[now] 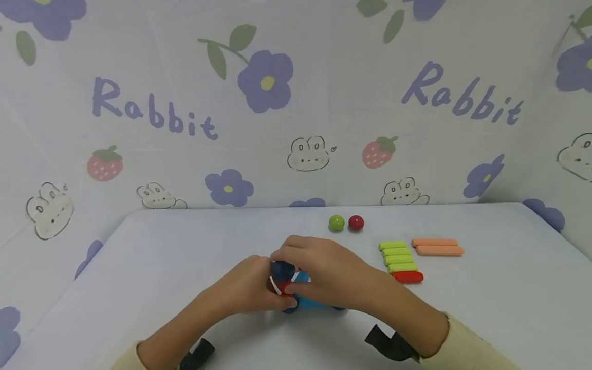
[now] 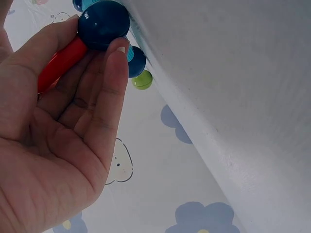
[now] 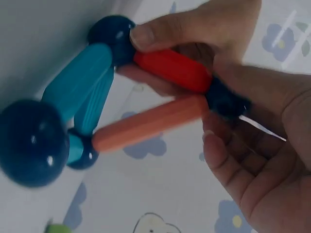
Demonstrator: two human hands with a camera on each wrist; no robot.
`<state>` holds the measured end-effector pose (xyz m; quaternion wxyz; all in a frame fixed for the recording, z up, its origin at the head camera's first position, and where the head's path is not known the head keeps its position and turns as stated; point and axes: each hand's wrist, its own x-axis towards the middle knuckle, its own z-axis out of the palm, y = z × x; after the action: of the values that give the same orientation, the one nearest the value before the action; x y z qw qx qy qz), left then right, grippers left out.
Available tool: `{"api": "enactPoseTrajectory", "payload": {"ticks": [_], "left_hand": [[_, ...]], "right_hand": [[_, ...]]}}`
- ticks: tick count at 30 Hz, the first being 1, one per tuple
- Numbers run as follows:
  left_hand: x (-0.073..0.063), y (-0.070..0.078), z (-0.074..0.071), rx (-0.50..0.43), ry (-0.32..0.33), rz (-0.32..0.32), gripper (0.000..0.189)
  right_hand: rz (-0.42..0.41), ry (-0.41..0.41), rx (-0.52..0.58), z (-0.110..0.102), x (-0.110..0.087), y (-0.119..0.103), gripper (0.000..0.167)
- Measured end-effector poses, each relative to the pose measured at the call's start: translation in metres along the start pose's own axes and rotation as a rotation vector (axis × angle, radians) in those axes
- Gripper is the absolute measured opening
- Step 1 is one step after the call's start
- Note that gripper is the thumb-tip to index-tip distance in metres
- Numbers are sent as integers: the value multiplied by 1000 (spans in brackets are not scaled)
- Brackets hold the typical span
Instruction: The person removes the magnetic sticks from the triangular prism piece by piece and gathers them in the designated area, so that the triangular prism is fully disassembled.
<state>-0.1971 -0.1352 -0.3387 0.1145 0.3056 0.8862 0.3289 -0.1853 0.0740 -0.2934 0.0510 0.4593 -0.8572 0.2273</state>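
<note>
Between both hands stands a small frame of toy magnetic rods and balls. Its base has light blue rods (image 1: 314, 301) with dark blue balls at the corners. My left hand (image 1: 247, 288) pinches a lower corner ball (image 2: 103, 24), beside the red rod (image 2: 63, 63) that slants up from it. The thumb of that hand shows on the ball (image 3: 112, 39) in the right wrist view. With its fingers round the upper dark blue ball (image 1: 283, 270), my right hand (image 1: 328, 270) holds the top, where the red rod and an orange rod (image 3: 150, 123) meet.
Right of the hands lie several lime green rods (image 1: 399, 256), a loose red rod (image 1: 408, 277) and two orange rods (image 1: 438, 246). Farther back sit a green ball (image 1: 336, 222) and a red ball (image 1: 356, 222). A printed cloth (image 1: 324, 113) hangs behind the white table (image 1: 185, 241).
</note>
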Motion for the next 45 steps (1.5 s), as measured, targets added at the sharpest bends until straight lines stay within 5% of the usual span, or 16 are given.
{"api": "enactPoseTrajectory", "payload": {"ticks": [4,8,12,14,20,27,30,32,37,40,45], "left_hand": [[1,-2,1,-1,3,3,20],[2,-1,2,2,-11,-15,17],[2,1,1,-6,-14,-18,18],[1,1,1,-8,-12,-20,19],[-1,0,-1,14,-1,-20,18],[-1,-1,0,-7,10,49,23],[0,-2,0,3,4,32,18],[2,-1,0,10,-8,7,16],[5,2,-1,25,-30,-40,16],[4,3,-1,45,-25,-62,17],[4,4,1,76,-19,-84,20]], "right_hand": [[-2,19,47,7,5,2,34],[118,4,363,10,6,16,26],[192,94,629,6,9,27,15],[198,97,634,2,9,29,15],[62,-60,362,-3,7,25,45],[-6,-15,167,6,7,9,38],[41,6,249,9,7,12,36],[105,45,406,4,7,14,35],[188,267,801,-28,1,17,32],[234,352,808,-44,-6,27,31],[356,453,673,-62,-15,58,38]]}}
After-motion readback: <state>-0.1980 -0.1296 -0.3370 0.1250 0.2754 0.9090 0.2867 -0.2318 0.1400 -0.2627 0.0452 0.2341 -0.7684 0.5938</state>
